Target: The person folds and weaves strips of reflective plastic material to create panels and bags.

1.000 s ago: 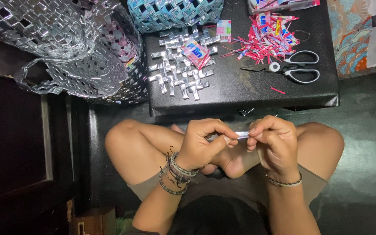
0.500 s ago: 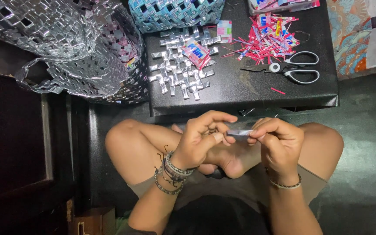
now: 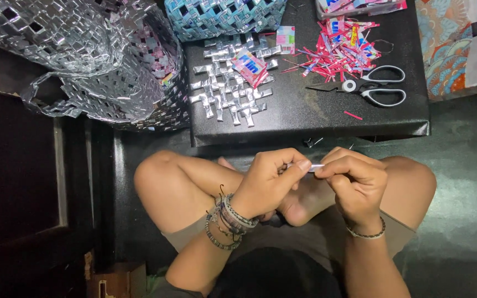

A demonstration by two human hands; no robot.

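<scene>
Both hands, the left hand (image 3: 269,185) and right hand (image 3: 354,185), meet over the lap just below the near edge of the black tabletop (image 3: 305,118), where a bare strip runs along that edge. Farther in, silver folded strips (image 3: 230,91) crowd the left half, and scissors (image 3: 374,91) and red scraps (image 3: 340,49) fill the right. A silver woven bag (image 3: 95,60) blocks the left edge, and a blue woven basket (image 3: 224,16) the far edge.
</scene>
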